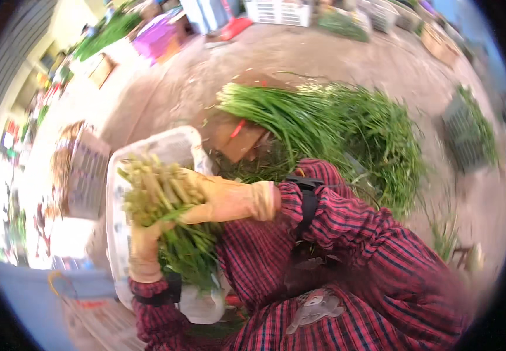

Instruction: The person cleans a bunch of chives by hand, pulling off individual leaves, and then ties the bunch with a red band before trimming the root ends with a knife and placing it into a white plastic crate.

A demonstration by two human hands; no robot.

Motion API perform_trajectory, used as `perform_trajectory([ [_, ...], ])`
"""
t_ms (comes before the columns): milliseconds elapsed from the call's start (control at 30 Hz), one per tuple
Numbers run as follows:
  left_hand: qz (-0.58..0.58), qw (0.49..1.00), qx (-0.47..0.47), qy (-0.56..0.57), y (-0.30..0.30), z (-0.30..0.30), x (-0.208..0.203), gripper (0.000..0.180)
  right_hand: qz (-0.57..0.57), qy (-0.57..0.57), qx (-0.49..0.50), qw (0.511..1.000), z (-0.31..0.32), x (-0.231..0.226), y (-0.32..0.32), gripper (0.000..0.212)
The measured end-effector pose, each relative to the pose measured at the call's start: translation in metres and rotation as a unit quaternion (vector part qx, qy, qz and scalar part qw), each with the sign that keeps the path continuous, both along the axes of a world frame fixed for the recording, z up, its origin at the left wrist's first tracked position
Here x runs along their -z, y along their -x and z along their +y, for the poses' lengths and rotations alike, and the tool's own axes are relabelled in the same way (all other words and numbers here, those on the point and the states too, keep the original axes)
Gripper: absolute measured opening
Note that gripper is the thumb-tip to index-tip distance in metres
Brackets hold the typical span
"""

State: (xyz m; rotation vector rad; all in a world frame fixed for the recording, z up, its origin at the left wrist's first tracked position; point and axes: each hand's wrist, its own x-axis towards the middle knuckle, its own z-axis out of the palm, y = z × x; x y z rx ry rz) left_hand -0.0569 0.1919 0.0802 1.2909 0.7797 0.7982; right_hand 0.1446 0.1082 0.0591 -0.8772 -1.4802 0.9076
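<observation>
Both of my hands, in pale yellow-orange gloves, hold a thick bunch of leafy green stalks (158,188) over a white plastic basket (112,234). The pale stem ends point up and away, and the leaves hang down between my forearms. My left hand (146,248) grips the bunch from its lower left, fingers partly hidden behind the stalks. From the right, my right hand (220,198) closes across the stems, its fingertips out of sight. The basket's inside is mostly covered by the bunch and my arms.
A large heap of long greens (317,117) with pale ends lies on the ground ahead, beside a brown cardboard piece (238,140). A grey crate (77,169) stands left, and a dark crate of greens (466,134) far right. At the back are a purple box (156,41) and a person's legs (203,14).
</observation>
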Motion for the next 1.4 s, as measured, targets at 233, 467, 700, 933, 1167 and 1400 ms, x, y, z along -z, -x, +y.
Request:
perform_trajectory([
  [233,0.121,0.966,0.211,-0.083,-0.084,-0.041,0.004,0.064,0.174,0.073,-0.047,0.981,-0.087,0.035,-0.057,0.096],
  [467,0.135,0.916,0.253,-0.280,-0.156,-0.100,0.030,0.088,0.421,0.072,0.078,0.901,-0.113,0.075,-0.075,0.103],
  [700,0.156,0.862,0.292,-0.384,-0.182,-0.105,0.039,0.106,0.411,-0.084,0.247,0.873,-0.115,0.075,-0.076,0.097],
  [933,0.280,0.800,0.425,-0.318,-0.195,-0.095,-0.001,0.105,0.468,-0.009,0.198,0.861,-0.131,0.079,-0.102,0.066],
  [1167,0.240,0.781,0.576,0.022,-0.197,-0.052,0.021,0.101,0.447,-0.037,0.228,0.864,-0.129,0.083,-0.096,0.092],
  [1400,0.260,0.747,0.605,0.087,-0.220,-0.024,0.053,0.110,0.421,-0.034,0.324,0.847,-0.123,0.083,-0.096,0.098],
])
